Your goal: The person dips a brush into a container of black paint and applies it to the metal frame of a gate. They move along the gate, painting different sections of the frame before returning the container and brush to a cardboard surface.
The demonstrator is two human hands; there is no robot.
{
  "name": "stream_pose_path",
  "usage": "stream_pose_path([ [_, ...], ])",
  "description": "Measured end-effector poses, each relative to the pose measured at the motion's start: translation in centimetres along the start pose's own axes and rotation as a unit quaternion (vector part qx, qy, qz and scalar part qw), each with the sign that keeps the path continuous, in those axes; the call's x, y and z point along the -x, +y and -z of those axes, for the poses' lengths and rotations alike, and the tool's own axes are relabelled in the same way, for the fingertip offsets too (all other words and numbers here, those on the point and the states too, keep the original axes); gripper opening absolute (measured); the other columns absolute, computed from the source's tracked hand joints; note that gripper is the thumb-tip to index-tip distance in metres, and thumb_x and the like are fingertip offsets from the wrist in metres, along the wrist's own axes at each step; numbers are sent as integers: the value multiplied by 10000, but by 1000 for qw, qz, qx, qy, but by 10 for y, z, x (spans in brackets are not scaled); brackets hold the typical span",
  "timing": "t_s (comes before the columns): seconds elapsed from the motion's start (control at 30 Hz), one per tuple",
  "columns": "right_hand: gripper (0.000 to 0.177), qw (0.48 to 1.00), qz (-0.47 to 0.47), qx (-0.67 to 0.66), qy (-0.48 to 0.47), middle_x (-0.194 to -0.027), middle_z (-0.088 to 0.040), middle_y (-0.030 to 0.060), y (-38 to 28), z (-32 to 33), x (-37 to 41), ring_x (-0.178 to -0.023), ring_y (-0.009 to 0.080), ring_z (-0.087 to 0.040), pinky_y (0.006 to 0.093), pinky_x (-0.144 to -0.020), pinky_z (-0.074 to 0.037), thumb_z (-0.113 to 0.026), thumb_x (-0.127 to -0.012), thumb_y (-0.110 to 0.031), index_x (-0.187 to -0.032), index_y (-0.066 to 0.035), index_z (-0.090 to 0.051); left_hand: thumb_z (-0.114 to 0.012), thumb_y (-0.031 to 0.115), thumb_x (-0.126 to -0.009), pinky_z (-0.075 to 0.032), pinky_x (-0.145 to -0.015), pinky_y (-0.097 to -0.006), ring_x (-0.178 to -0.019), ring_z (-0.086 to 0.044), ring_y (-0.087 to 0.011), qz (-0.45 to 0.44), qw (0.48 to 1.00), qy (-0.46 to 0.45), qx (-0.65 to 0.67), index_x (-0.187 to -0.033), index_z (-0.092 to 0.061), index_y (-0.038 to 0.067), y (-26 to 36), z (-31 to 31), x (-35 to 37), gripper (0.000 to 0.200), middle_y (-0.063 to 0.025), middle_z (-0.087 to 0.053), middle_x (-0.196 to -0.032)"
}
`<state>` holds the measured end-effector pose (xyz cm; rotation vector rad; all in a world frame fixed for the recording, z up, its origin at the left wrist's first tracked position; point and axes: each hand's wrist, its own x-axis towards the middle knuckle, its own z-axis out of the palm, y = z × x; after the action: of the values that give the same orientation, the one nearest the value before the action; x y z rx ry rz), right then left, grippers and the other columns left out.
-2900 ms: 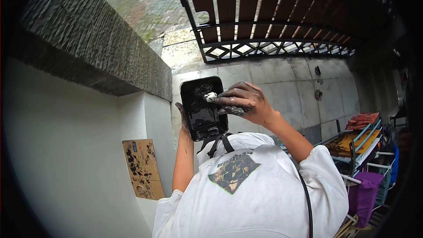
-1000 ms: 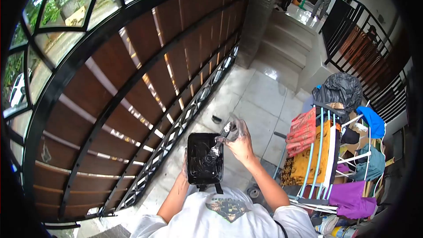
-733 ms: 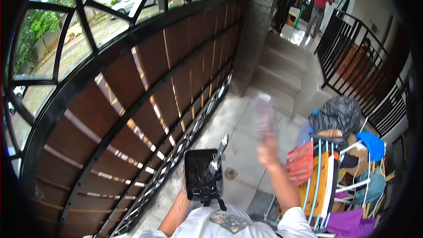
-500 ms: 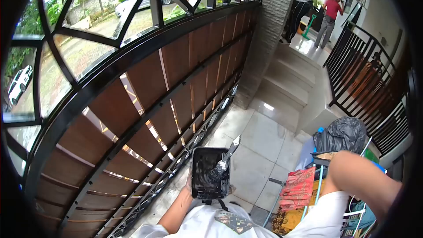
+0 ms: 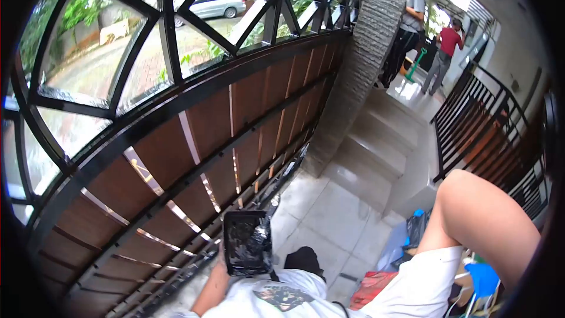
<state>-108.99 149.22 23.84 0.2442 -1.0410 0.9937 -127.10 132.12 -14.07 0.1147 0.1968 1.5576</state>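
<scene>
My left hand (image 5: 219, 264) holds a black tray (image 5: 248, 214) from below and along its left side. Most of its fingers are hidden behind the tray. Glossy black paint coats the inside, and a paint-smeared brush (image 5: 261, 234) leans in it, its handle pointing up past the rim. My right arm is raised with the elbow (image 5: 465, 191) bent at the right. The right hand itself is outside the picture. Close by the tray stands the gate (image 5: 200, 106), with a black metal frame and brown panels.
A rough stone pillar (image 5: 368, 41) ends the gate, beside tiled steps (image 5: 376, 141). Two people (image 5: 412, 17) stand at the top, near a green-handled tool (image 5: 416, 63). Black railings (image 5: 471, 118) run along the right. Red cloth (image 5: 374, 288) and bags lie below my arm.
My view has shifted, and the tray now appears further left, closer to the gate. The brush has tipped in the tray. My right elbow shows higher.
</scene>
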Motion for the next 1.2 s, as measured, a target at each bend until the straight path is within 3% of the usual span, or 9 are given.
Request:
stream_pose_path([
  [0.37, 408, 997, 12, 72, 19, -1085, -445, 84, 107, 134, -62, -999, 242, -402, 368, -900, -308, -499, -856, -275, -1180, -26, -493, -476, 546, -875, -518, -877, -448, -1022, -612, -288, -58, 994, 92, 10, -1295, -468, 36, -15, -20, -136, 660, -167, -573, -1197],
  [0.53, 363, 989, 82, 91, 80, -1022, -472, 61, 160, 236, -124, -940, 203, -436, 340, -861, -345, -500, -859, -246, -1155, -37, -508, -489, 554, -864, -511, -889, -448, -1038, -603, -285, -57, 993, 43, -98, -1306, -456, 43, -50, 14, -222, 677, -163, -561, -1214],
  [0.87, 278, 969, 108, 198, 101, -898, -525, 15, 250, 424, -227, -821, 126, -505, 283, -783, -421, -502, -863, -189, -1106, -59, -540, -515, 571, -840, -497, -914, -448, -1072, -585, -278, -63, 987, -27, -149, -1329, -431, 57, -70, -45, -447, 715, -156, -538, -1248],
  [0.93, 262, 966, 67, 227, 100, -873, -536, 6, 263, 439, -208, -797, 110, -518, 272, -767, -436, -503, -864, -177, -1097, -63, -546, -521, 575, -835, -495, -918, -448, -1079, -582, -276, -71, 988, -1, -134, -1333, -425, 59, -66, -76, -479, 723, -154, -533, -1255],
  [0.97, 403, 912, -253, 316, -69, -978, -550, 34, 281, 472, -172, -788, 125, -511, 257, -710, -438, -487, -846, -123, -1242, -47, -491, -523, 576, -833, -493, -921, -448, -1082, -580, -275, -80, 989, 10, -125, -1336, -423, 61, -62, -82, -491, 727, -153, -531, -1259],
  [1.0, 496, 845, -361, 287, -271, -993, -547, 39, 303, 470, -156, -771, 112, -489, 249, -728, -428, -445, -814, -64, -1310, -45, -445, -526, 578, -830, -492, -923, -448, -1085, -578, -275, -90, 989, 19, -120, -1338, -420, 62, -65, -79, -495, 732, -153, -528, -1262],
  [1.03, 527, 787, -476, 268, -287, -932, -522, 40, 329, 486, -112, -782, 107, -464, 240, -735, -412, -436, -761, -8, -1287, -36, -457, -528, 580, -828, -490, -926, -448, -1089, -576, -274, -97, 988, 26, -117, -1340, -418, 63, -63, -77, -498, 736, -152, -526, -1266],
  [1.13, 515, 753, -534, 153, -354, -1008, -500, 11, 381, 536, -51, -806, 89, -424, 217, -775, -381, -479, -764, 58, -1277, 30, -452, -536, 585, -821, -486, -933, -448, -1099, -571, -272, -112, 986, 44, -116, -1347, -410, 67, -62, -75, -529, 749, -150, -519, -1276],
  [1.2, 442, 787, -541, 148, -258, -1031, -496, 8, 396, 540, -45, -840, 77, -428, 203, -798, -374, -482, -803, 48, -1244, 61, -462, -541, 588, -816, -484, -938, -448, -1106, -568, -270, -116, 985, 56, -110, -1351, -405, 70, -58, -75, -555, 758, -148, -514, -1283],
])
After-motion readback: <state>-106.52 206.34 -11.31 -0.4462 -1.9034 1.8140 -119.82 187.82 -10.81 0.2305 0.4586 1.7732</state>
